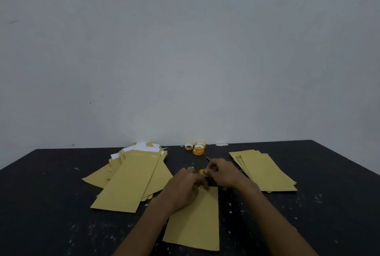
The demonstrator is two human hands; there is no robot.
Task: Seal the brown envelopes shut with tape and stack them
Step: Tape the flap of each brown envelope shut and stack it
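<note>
A brown envelope (195, 223) lies lengthwise on the black table (51, 204) in front of me. Over its far end my two hands meet. My right hand (223, 171) grips a small orange tape roll (201, 171), of which only a sliver shows between the fingers. My left hand (185, 186) has curled fingers close to the roll and the envelope's top edge; what they pinch is hidden. A loose pile of brown envelopes (131, 179), some with white paper sticking out, lies at the left. A neater stack of brown envelopes (265, 171) lies at the right.
Several orange tape rolls (197, 148) stand near the table's far edge by the grey wall. A thin dark tool tip (208, 158) pokes out just beyond my right hand. White specks dot the tabletop.
</note>
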